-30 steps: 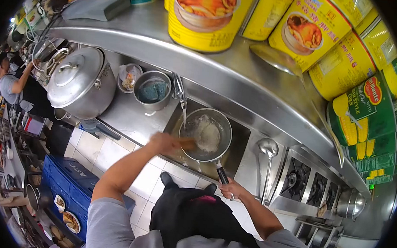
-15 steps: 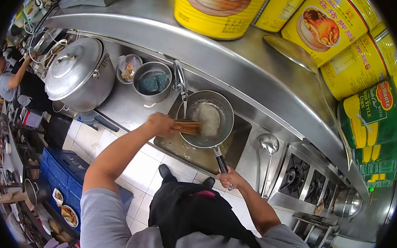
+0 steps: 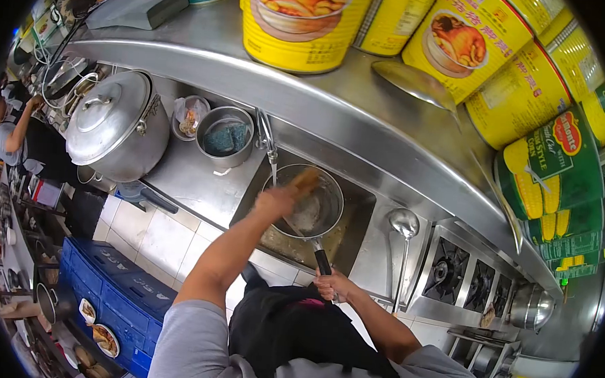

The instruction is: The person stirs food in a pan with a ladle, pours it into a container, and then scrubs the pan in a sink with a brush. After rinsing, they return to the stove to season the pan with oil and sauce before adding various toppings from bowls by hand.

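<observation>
My left hand [image 3: 274,204] is closed around a bamboo brush [image 3: 306,180], its bristles against the inner wall of a round metal pan [image 3: 330,211]. The hand is blurred by motion. Fingers of my right hand [image 3: 335,285] wrap the pan's black handle [image 3: 322,261]. The pan sits tilted over a metal sink [image 3: 357,223], under a faucet [image 3: 266,142] from which water runs. Wet, cloudy residue covers part of the pan's bottom.
Left of the sink stand a pot with blue scouring pads [image 3: 226,137], a small bowl [image 3: 190,118] and a large lidded pot [image 3: 119,126]. A ladle [image 3: 404,224] and burners [image 3: 448,267] are on the right. Yellow cans [image 3: 298,29] line the shelf; a person [image 3: 15,133] works far left.
My left hand has moved right and the brush has swung from the pan's left side to its upper rim. The pan now appears slightly lower and further left.
</observation>
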A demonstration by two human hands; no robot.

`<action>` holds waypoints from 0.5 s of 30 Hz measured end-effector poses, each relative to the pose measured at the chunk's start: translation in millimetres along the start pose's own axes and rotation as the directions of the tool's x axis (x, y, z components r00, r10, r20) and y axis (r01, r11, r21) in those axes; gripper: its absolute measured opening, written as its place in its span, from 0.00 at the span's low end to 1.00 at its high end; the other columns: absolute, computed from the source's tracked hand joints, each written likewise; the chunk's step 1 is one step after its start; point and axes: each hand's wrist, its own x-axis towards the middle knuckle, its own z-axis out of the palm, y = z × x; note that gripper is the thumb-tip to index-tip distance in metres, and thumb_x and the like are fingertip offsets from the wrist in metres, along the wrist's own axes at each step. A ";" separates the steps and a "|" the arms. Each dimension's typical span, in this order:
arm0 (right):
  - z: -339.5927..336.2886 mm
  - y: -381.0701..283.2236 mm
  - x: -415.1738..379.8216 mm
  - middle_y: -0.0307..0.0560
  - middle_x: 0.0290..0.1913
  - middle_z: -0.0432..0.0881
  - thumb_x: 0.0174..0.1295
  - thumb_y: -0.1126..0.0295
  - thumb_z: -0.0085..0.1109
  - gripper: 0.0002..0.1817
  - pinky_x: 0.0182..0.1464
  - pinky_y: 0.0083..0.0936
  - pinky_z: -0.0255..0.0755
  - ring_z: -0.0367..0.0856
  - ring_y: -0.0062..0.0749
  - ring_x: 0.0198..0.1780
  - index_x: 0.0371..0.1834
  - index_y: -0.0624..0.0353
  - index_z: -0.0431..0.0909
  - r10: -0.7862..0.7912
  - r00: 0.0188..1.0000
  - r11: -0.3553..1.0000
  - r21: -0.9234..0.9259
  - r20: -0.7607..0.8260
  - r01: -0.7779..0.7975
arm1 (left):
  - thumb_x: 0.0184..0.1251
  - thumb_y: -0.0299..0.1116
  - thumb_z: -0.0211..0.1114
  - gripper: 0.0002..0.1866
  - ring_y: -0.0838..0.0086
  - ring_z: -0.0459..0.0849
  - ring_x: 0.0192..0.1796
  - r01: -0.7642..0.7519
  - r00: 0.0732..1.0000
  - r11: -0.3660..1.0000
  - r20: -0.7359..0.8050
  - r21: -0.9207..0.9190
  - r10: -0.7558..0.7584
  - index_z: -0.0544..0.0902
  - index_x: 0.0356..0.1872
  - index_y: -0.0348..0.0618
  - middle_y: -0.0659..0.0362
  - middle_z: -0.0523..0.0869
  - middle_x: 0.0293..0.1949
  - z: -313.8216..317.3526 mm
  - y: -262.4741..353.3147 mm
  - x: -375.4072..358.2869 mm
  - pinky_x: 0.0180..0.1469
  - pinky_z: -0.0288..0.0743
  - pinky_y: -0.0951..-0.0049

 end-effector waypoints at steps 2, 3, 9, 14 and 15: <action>-8.3 -2.3 -11.6 0.30 0.18 0.62 0.65 0.75 0.60 0.15 0.14 0.20 0.55 0.60 0.16 0.13 0.43 0.48 0.62 -0.035 0.993 0.992 -0.124 -0.112 0.021 | 0.69 0.43 0.58 0.19 0.53 0.88 0.49 -0.059 0.987 0.992 -0.141 0.110 0.074 0.81 0.60 0.61 0.46 0.85 0.48 -28.1 -30.9 -10.3 0.44 0.85 0.56; -14.0 -6.3 -16.6 0.30 0.17 0.62 0.65 0.75 0.61 0.14 0.13 0.20 0.56 0.60 0.15 0.12 0.41 0.48 0.63 -0.085 0.973 0.969 -0.247 -0.213 0.030 | 0.70 0.41 0.58 0.20 0.52 0.88 0.47 -0.037 0.988 0.984 -0.144 0.173 0.062 0.79 0.63 0.64 0.45 0.83 0.50 -31.0 -46.4 -15.4 0.44 0.85 0.56; -47.9 -14.1 -36.1 0.58 0.27 0.79 0.51 0.75 0.59 0.16 0.36 0.40 0.75 0.82 0.50 0.32 0.46 0.63 0.74 -0.682 0.676 0.289 -0.952 -0.279 -0.101 | 0.67 0.35 0.59 0.32 0.55 0.87 0.46 0.066 0.989 0.944 -0.144 0.324 -0.020 0.68 0.71 0.80 0.47 0.77 0.57 -51.0 -131.7 -82.9 0.48 0.84 0.57; -35.7 -31.4 -53.2 0.50 0.23 0.76 0.53 0.76 0.61 0.13 0.24 0.36 0.72 0.78 0.40 0.21 0.41 0.61 0.71 -0.569 0.754 0.458 -0.888 -0.330 -0.043 | 0.64 0.28 0.60 0.28 0.52 0.85 0.49 0.037 0.810 0.848 -0.513 0.528 0.284 0.79 0.65 0.64 0.45 0.77 0.58 -41.1 -179.7 -72.4 0.53 0.79 0.56; -29.8 -29.7 -55.0 0.50 0.23 0.76 0.53 0.76 0.61 0.13 0.24 0.36 0.72 0.78 0.40 0.21 0.41 0.61 0.71 -0.573 0.745 0.462 -0.886 -0.340 -0.048 | 0.63 0.27 0.60 0.22 0.52 0.85 0.48 -0.119 0.760 0.934 -0.574 0.338 0.305 0.83 0.58 0.57 0.44 0.79 0.56 -40.2 -165.0 -61.4 0.52 0.79 0.56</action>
